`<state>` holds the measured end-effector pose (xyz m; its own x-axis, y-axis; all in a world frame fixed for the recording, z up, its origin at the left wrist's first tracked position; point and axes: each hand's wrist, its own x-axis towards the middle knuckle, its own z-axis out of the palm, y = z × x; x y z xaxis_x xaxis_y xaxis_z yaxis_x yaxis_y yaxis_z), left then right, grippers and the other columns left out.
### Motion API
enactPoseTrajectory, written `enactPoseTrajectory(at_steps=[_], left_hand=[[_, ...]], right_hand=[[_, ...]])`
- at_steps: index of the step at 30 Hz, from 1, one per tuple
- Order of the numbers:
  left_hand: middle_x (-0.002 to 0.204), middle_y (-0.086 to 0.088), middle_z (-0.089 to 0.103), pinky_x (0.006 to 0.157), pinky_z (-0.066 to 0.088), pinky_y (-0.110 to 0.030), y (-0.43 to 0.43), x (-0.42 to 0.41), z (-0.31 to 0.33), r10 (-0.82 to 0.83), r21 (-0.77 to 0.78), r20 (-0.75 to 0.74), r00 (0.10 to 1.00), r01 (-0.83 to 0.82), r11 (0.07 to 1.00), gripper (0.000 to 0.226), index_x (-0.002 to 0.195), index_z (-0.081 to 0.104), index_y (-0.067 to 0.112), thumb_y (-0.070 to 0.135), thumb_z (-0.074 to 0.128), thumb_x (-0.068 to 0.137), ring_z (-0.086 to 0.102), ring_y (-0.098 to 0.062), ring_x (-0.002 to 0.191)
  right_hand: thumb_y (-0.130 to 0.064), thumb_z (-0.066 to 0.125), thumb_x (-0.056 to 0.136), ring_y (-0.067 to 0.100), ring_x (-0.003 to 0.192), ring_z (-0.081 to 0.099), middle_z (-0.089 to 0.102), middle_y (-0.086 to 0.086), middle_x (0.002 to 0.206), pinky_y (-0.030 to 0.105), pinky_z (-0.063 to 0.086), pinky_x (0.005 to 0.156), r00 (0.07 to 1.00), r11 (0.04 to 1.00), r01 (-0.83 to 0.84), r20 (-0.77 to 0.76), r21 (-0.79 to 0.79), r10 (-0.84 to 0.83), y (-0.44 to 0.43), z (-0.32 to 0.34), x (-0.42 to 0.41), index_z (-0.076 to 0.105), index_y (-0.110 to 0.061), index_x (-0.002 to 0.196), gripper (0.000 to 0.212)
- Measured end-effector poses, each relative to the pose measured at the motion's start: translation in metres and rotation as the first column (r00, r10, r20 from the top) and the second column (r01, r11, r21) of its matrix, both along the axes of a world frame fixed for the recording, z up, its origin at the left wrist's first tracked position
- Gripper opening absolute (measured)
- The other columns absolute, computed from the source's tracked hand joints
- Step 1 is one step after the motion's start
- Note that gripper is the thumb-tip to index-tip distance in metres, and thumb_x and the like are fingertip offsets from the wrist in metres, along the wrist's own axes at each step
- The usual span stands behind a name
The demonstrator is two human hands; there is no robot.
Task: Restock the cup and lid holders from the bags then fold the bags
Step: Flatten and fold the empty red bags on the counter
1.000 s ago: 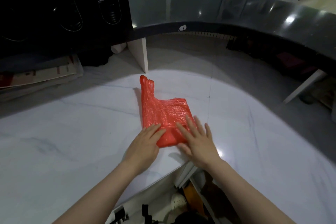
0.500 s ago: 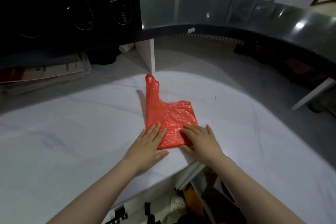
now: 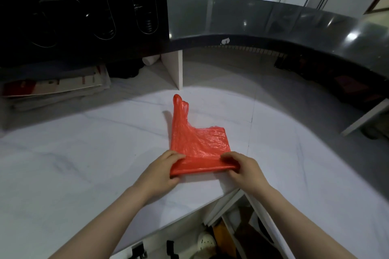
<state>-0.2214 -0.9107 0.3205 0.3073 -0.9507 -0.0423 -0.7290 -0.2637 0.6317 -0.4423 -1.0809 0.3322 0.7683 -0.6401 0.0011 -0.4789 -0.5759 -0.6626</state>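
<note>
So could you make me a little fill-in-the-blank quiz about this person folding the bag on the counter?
The thin, crinkled plastic bag is ____ in colour.
Counting the left hand and the right hand, ____ hands grip its near edge.
Its bunched handles point ____ from the person.
It lies on a marble-patterned counter whose colour is ____.
Missing words: red; two; away; white.

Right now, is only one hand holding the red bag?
No, the left hand and the right hand both grip the near edge of the red bag.
</note>
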Motion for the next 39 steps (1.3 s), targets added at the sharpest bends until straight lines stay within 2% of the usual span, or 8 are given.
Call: enactPoseTrajectory(at_steps=[7, 15, 20, 24, 29, 32, 36, 39], left_hand=[[0.091, 0.017, 0.072, 0.071, 0.046, -0.007, -0.009, -0.001, 0.005, 0.314, -0.08, -0.44, 0.841, -0.385, 0.919, 0.027, 0.101, 0.066, 0.036, 0.016, 0.068, 0.082, 0.066, 0.002, 0.087], [0.064, 0.006, 0.062, 0.052, 0.038, -0.013, -0.021, -0.008, 0.009, 0.486, -0.091, -0.181, 0.855, -0.507, 0.857, 0.017, 0.071, 0.061, 0.02, 0.029, 0.067, 0.084, 0.056, -0.007, 0.06], [0.086, 0.009, 0.062, 0.07, 0.047, -0.028, -0.027, -0.012, 0.008, 0.531, -0.081, -0.111, 0.84, -0.541, 0.837, 0.032, 0.111, 0.053, 0.022, 0.028, 0.068, 0.083, 0.061, -0.013, 0.082], [0.155, 0.0, 0.025, 0.116, 0.017, -0.041, -0.031, -0.017, 0.004, 0.247, -0.145, 0.312, 0.918, -0.211, 0.967, 0.06, 0.146, 0.032, 0.027, 0.025, 0.055, 0.091, 0.019, -0.024, 0.144], [0.153, 0.013, -0.024, 0.114, -0.019, -0.035, -0.034, -0.019, -0.016, -0.137, 0.184, 0.465, 0.875, 0.056, 0.981, 0.061, 0.144, -0.019, 0.037, 0.058, 0.004, 0.092, -0.035, -0.012, 0.136], [0.149, 0.014, -0.032, 0.111, -0.023, -0.031, -0.033, -0.016, -0.021, -0.16, 0.209, 0.445, 0.881, 0.071, 0.975, 0.067, 0.138, -0.03, 0.04, 0.067, -0.005, 0.082, -0.038, -0.01, 0.135], [0.147, 0.014, -0.036, 0.113, -0.02, -0.032, -0.034, -0.014, -0.022, -0.165, 0.223, 0.419, 0.893, 0.075, 0.972, 0.07, 0.14, -0.03, 0.04, 0.069, 0.0, 0.083, -0.039, -0.01, 0.134], [0.151, 0.015, -0.027, 0.114, -0.016, -0.03, -0.033, -0.01, -0.019, -0.179, 0.213, 0.397, 0.9, 0.099, 0.972, 0.07, 0.145, -0.02, 0.039, 0.064, 0.014, 0.089, -0.029, -0.009, 0.139]], right_hand=[[-0.021, 0.063, 0.084, 0.002, 0.083, 0.05, 0.057, -0.02, 0.077, 0.014, 0.033, 0.064, 0.968, 0.968, 0.25, 0.024, 0.002, -0.25, -0.008, -0.01, 0.005, 0.065, -0.033, 0.086, 0.012], [-0.039, 0.051, 0.091, 0.015, 0.078, 0.053, 0.055, -0.006, 0.079, 0.026, 0.037, 0.057, 0.942, 0.945, 0.32, -0.083, -0.072, -0.325, -0.022, -0.012, 0.023, 0.061, -0.022, 0.08, 0.023], [-0.042, 0.056, 0.087, 0.015, 0.08, 0.057, 0.061, -0.008, 0.087, 0.028, 0.04, 0.057, 0.914, 0.925, 0.374, -0.144, -0.064, -0.379, -0.028, -0.009, 0.031, 0.058, -0.023, 0.096, 0.021], [-0.043, 0.059, 0.086, 0.018, 0.095, 0.06, 0.064, -0.002, 0.106, 0.03, 0.047, 0.066, 0.905, 0.915, 0.401, -0.141, -0.036, -0.402, -0.024, -0.011, 0.032, 0.045, -0.025, 0.13, 0.049], [-0.06, 0.035, 0.093, 0.026, 0.147, -0.004, -0.001, -0.006, 0.16, 0.042, 0.012, 0.117, 0.969, 0.92, -0.019, -0.232, -0.392, -0.079, -0.011, -0.016, 0.025, -0.002, -0.038, 0.15, 0.072], [-0.07, 0.014, 0.09, 0.016, 0.136, -0.038, -0.025, -0.014, 0.153, 0.042, -0.018, 0.112, 0.902, 0.927, -0.22, -0.425, -0.305, 0.074, -0.011, -0.026, 0.023, -0.023, -0.046, 0.141, 0.068], [-0.074, 0.019, 0.086, 0.014, 0.14, -0.025, -0.018, -0.016, 0.153, 0.046, -0.013, 0.113, 0.884, 0.937, -0.229, -0.459, -0.264, 0.087, -0.018, -0.024, 0.028, -0.009, -0.045, 0.147, 0.073], [-0.065, 0.04, 0.087, 0.019, 0.145, 0.016, 0.022, -0.013, 0.156, 0.042, 0.007, 0.117, 0.943, 0.923, -0.158, -0.332, -0.351, 0.035, -0.019, -0.017, 0.027, 0.03, -0.038, 0.146, 0.066]])
